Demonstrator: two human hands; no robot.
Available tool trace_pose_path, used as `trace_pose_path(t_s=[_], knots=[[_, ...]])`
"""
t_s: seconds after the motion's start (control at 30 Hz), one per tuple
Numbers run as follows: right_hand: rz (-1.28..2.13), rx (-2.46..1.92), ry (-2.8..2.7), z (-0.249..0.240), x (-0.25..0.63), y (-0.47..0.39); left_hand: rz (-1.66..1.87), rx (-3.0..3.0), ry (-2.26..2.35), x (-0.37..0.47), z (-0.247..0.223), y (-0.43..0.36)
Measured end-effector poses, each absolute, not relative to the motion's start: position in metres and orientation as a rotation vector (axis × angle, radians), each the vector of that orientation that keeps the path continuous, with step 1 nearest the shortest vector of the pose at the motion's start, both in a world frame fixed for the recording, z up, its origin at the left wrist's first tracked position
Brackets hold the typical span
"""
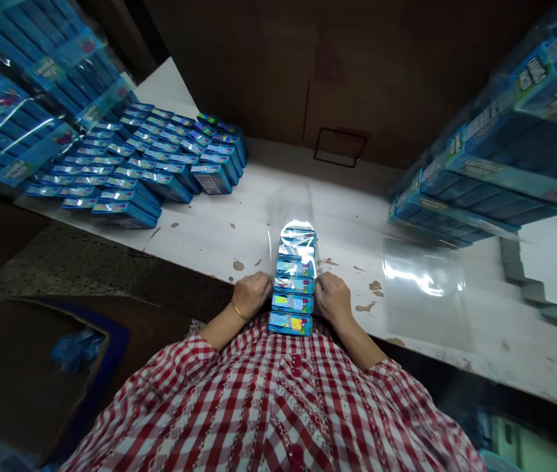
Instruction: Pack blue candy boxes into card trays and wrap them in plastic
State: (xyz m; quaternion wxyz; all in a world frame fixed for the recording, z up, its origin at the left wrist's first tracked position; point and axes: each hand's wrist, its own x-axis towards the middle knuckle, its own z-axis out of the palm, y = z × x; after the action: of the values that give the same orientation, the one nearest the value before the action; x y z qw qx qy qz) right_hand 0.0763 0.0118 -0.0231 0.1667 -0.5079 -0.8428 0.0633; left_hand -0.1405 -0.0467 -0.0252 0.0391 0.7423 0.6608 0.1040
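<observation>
A row of several small blue boxes [292,303] runs from the front of my shirt onto the white table. Shiny clear plastic film [298,229] covers the row's far part, while the nearest boxes look uncovered. On the row's left side, my left hand [252,293] is closed with its fingers pinched at the film's edge. My right hand [333,296] is closed in the same way on the right side. What sits between the fingertips is mostly hidden, but the film's edges lead to both hands.
Loose blue boxes [160,154] stand in rows at the left, beside wrapped stacks [37,85]. More packed boxes [485,164] rise at the right. A clear plastic sheet [423,295] lies on the white table [239,229]. Below left is an open cardboard box [22,367].
</observation>
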Motion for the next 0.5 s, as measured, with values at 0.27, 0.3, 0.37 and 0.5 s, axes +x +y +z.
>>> trace_pose_path(t_s=[0.27,0.3,0.37,0.5], knots=[[0.155,-0.904,-2.599,-0.038,0.122,-0.046,0.396,2.495,1.516,-0.157,-0.020,-0.109],[0.221,-0.826,-2.622,-0.041,0.127,-0.050,0.387,2.491,1.440,-0.159,-0.018,-0.112],[0.356,-0.734,-2.630,-0.047,0.132,-0.054,0.381,2.448,1.346,-0.160,-0.015,-0.116],[0.492,-0.809,-2.561,-0.045,0.114,-0.050,0.586,2.187,1.451,-0.156,-0.010,-0.109]])
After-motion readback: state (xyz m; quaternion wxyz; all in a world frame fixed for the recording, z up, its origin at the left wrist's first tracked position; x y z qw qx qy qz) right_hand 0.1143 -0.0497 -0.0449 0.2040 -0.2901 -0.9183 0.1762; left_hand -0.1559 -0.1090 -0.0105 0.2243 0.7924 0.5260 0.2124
